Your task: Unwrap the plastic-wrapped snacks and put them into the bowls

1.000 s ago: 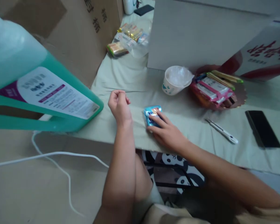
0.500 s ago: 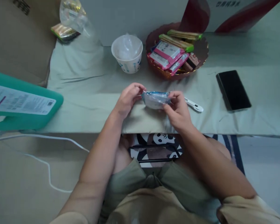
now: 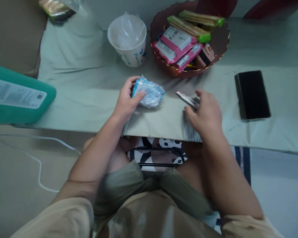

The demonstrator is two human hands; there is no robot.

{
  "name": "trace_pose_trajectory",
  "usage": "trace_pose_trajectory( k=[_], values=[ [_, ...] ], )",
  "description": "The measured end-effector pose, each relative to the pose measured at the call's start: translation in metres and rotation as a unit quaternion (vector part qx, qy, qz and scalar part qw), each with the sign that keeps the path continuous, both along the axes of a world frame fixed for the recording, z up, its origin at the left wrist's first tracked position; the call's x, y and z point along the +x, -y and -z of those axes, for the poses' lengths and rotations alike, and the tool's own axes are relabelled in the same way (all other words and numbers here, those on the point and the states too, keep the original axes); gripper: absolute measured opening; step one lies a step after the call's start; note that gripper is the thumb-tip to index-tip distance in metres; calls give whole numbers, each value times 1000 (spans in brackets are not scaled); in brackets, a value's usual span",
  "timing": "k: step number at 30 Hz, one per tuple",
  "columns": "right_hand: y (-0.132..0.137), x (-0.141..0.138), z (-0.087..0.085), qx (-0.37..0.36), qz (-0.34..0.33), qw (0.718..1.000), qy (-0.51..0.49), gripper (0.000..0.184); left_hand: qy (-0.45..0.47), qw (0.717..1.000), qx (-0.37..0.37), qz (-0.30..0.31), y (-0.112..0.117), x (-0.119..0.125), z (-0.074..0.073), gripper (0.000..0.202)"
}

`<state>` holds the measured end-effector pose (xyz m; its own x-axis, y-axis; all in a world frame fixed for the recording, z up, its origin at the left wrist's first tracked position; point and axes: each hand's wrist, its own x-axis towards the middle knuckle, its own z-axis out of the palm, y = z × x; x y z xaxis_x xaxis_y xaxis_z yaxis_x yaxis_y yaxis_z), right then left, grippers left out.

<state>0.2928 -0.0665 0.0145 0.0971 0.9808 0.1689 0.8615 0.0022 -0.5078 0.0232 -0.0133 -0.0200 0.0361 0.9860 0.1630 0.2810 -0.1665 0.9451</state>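
Observation:
My left hand [image 3: 126,100] is closed round a small blue and silver snack packet [image 3: 150,94], holding it just above the pale green table cover [image 3: 84,96]. My right hand [image 3: 205,112] lies over a white utility knife [image 3: 186,99] on the table, whose blade end sticks out to the left of the fingers. The fingers curl over the handle; the hand is slightly blurred.
A white paper cup [image 3: 127,39] lined with plastic stands behind the packet. A dark red bowl [image 3: 217,43] holds several wrapped snacks. A black phone [image 3: 252,95] lies at the right. A teal jug [image 3: 17,96] lies at the left, and a white cable [image 3: 39,155] runs across the floor.
My right hand let go of the packet and moved right onto the utility knife. My left hand now holds the packet alone. The camera has tilted further down.

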Motion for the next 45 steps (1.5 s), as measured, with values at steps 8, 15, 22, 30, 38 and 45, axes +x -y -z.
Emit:
trace_pose_trajectory(
  k=[8,15,22,30,38,45],
  values=[
    [5,-5,-9,0,-26,998,-55,18,-4,997,35,73,1,-3,14,71],
    [-4,-49,-15,54,-112,978,-170,12,8,991,21,128,3,-5,9,70],
    [-14,-60,-7,47,-93,994,-34,20,-24,991,19,130,6,-4,1,66],
    [5,-16,-9,-40,-117,992,-26,17,-19,997,-12,79,5,3,-6,61],
    [8,22,-4,-15,-13,1000,16,23,-104,993,56,22,10,-4,-12,52],
    [-5,-22,-1,35,-22,998,41,32,-192,975,98,54,10,-15,-22,37]
  ],
)
